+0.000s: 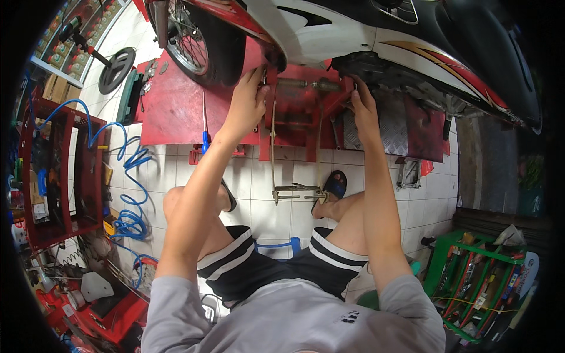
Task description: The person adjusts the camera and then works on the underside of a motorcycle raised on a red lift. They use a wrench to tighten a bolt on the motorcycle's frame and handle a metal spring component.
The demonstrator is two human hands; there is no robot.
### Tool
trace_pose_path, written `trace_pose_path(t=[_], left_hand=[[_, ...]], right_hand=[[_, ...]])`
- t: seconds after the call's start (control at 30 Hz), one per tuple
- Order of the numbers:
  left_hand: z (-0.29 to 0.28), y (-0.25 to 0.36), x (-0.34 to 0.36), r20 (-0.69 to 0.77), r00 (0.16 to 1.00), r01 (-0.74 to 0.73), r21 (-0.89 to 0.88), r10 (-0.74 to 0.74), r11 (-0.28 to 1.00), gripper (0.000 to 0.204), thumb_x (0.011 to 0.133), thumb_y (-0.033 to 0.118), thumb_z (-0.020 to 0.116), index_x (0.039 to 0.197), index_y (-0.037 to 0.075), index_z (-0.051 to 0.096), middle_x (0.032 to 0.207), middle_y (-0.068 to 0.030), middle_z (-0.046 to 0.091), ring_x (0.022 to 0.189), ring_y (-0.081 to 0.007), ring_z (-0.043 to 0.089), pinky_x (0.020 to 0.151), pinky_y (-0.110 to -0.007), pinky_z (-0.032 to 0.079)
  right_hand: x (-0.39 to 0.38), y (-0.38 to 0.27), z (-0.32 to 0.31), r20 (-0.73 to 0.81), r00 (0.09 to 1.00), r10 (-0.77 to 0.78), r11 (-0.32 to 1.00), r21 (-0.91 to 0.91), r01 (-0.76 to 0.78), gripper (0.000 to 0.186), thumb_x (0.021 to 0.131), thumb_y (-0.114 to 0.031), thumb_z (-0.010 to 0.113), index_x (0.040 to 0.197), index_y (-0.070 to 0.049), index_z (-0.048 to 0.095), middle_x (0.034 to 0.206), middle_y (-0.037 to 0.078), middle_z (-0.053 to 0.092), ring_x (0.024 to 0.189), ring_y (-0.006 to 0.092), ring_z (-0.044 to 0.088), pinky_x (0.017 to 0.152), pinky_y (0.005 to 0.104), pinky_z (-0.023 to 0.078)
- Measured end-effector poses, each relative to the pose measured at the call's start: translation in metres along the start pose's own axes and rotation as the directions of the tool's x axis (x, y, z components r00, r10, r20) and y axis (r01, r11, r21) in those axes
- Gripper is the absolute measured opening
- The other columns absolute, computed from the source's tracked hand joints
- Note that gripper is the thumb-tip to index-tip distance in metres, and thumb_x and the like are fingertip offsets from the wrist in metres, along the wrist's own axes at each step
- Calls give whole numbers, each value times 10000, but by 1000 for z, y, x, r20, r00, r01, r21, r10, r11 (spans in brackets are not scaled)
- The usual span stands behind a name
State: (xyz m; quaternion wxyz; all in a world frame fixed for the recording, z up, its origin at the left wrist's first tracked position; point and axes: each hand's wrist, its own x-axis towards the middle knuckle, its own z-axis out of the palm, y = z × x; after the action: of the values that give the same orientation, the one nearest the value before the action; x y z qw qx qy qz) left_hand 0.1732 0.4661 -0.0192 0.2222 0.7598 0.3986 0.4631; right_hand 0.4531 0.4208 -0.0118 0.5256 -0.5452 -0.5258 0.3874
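Note:
A red metal frame with coil springs sits under the motorcycle, at the edge of the red lift platform. My left hand is closed around the frame's left side, near its upper corner. On the opposite side my right hand grips the frame's right end, with the fingers partly hidden behind it. Thin metal rods hang from the frame to a crossbar above the floor. Above my hands is the white, red and black motorcycle; its lower parts are dark and hard to make out.
A blue-handled screwdriver lies on the platform beside the front wheel. A coiled blue air hose runs along the left floor by a red shelf cart. At lower right stands a green tool rack.

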Motion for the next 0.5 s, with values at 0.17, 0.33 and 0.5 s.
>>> trace_pose_path(t=[0.17, 0.33, 0.5], left_hand=[[1, 1, -1, 29, 998, 55, 23, -56, 998, 411, 908, 58, 507, 1294, -71, 445, 1163, -267, 529, 1080, -435, 521, 902, -428, 429], [-12, 5, -14, 87, 987, 137, 18, -138, 990, 381, 944, 108, 480, 1284, -64, 461, 1080, -241, 532, 961, -407, 553, 850, -392, 442], [-14, 4, -21, 87, 954, 296, -125, -286, 947, 305, 997, 206, 420, 1023, -66, 554, 901, -199, 552, 821, -339, 551, 747, -379, 434]], right_hand=[[0, 4, -9, 34, 999, -34, 999, -27, 35, 409, 989, -175, 458, 1383, -67, 459, 1250, 85, 552, 1006, 127, 538, 860, 264, 454], [1, 2, -4, 75, 997, 20, 1000, -24, -19, 435, 1000, -264, 461, 1393, -76, 452, 1299, 91, 535, 1061, 154, 536, 881, 282, 457], [0, -5, 2, 37, 999, 20, 1000, -19, -20, 429, 984, -227, 460, 1387, -79, 461, 1289, 81, 536, 1072, 160, 538, 885, 295, 459]])
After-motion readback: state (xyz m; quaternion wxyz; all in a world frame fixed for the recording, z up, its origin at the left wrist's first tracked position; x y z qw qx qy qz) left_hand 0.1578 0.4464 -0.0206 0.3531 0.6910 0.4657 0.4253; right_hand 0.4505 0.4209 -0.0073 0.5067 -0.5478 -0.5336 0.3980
